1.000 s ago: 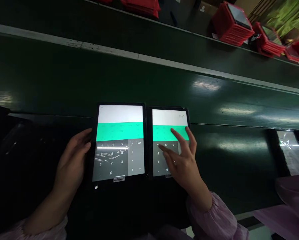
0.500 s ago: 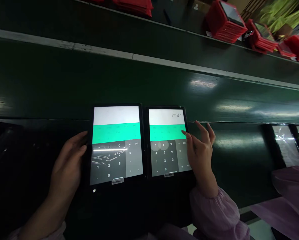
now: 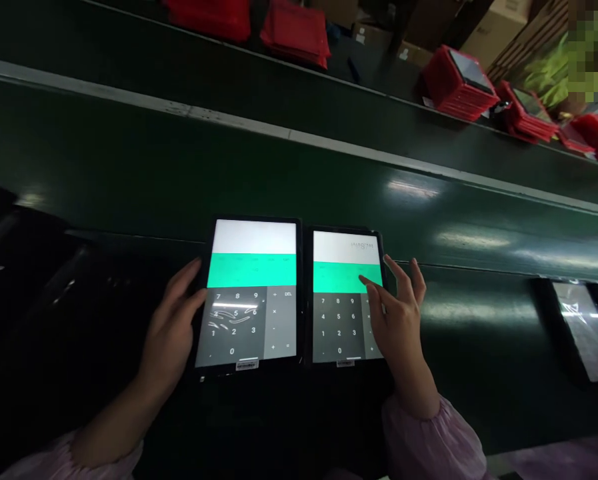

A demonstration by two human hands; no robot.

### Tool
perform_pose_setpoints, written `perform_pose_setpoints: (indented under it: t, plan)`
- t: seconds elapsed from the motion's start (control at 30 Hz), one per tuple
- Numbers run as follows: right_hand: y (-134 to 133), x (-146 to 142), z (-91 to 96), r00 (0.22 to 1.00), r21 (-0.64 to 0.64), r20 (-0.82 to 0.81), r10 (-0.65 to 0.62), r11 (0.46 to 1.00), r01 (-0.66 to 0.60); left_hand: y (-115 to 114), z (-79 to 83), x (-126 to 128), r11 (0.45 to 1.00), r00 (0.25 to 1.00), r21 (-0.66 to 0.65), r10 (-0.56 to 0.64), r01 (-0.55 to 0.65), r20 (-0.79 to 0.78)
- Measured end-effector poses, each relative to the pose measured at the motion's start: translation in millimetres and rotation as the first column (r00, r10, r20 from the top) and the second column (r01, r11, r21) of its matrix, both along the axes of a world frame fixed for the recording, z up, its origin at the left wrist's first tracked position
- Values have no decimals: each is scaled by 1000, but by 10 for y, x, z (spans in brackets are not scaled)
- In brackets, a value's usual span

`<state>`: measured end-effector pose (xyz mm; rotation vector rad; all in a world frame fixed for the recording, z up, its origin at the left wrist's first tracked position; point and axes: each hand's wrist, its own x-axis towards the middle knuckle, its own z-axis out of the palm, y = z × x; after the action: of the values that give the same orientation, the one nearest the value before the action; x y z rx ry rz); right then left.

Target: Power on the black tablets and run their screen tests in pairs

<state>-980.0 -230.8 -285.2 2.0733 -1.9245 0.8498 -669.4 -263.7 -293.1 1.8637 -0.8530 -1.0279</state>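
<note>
Two tablets lie side by side, each lit with a calculator screen. My left hand (image 3: 171,323) is at the left edge of the left tablet (image 3: 251,313), thumb and fingers at its rim; some of its fingers are hidden. Over the right tablet (image 3: 339,327) is my right hand (image 3: 399,313). Its index finger points onto the green band of the screen, and the other fingers are spread near the tablet's right edge. Small characters show in the right tablet's white display field, while the left one's field is blank.
On the shelf beyond the bench (image 3: 249,173) stand stacks of red-wrapped tablets (image 3: 456,87) and red pouches (image 3: 296,33). Cardboard boxes (image 3: 501,27) are behind. Another dark-framed device (image 3: 583,327) lies at the right.
The view has shifted, so the tablets appear further right. My right index finger has moved left over the green band. The characters on the right tablet's display have changed.
</note>
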Motion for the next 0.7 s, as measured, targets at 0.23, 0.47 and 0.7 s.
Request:
perform_pose_setpoints:
  t: [0.23, 0.47, 0.7]
  plan:
    - [-207, 634, 369, 960, 304, 66, 273, 911, -280, 12, -200, 89, 992, 988, -106, -84, 70, -133]
    - [-455, 1175, 262, 964, 494, -37, 265, 843, -212, 34, -253, 188, 980, 976, -141, -163, 143, -144]
    - [-450, 1079, 310, 974, 454, -3, 228, 868, -202, 29, -258, 202, 981, 972, -109, -176, 161, -153]
